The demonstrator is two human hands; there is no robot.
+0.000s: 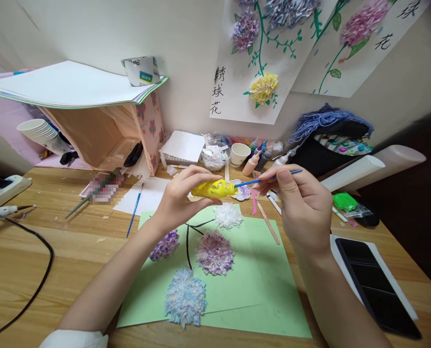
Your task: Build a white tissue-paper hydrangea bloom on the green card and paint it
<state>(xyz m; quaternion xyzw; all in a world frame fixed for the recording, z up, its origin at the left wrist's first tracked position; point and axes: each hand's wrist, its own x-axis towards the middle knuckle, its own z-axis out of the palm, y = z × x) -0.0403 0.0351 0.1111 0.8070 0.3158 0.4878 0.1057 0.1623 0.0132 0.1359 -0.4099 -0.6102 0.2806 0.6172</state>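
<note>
My left hand [181,195] grips a small yellow paint bottle [211,189], tipped on its side with its mouth to the right. In my right hand [300,203] a thin blue paintbrush [253,182] is pinched, its tip in or at the bottle's mouth; the bristles are hidden. Both hands are above a green paper sheet [266,290]. On that sheet are a white paper flower [228,215], a pink-purple flower [215,252], a darker purple flower [164,245] partly behind my left forearm, and a pale blue flower [185,297]. Black stems [188,246] join them.
Left of the sheet lie another blue brush [134,210], white paper [124,203] and a glue gun [1,212] with a black cable. A wooden stick [268,223] touches the sheet's right side. Behind stand a paper cup [240,154] and paint bottles [251,163]. A dark phone-like case [375,285] lies right.
</note>
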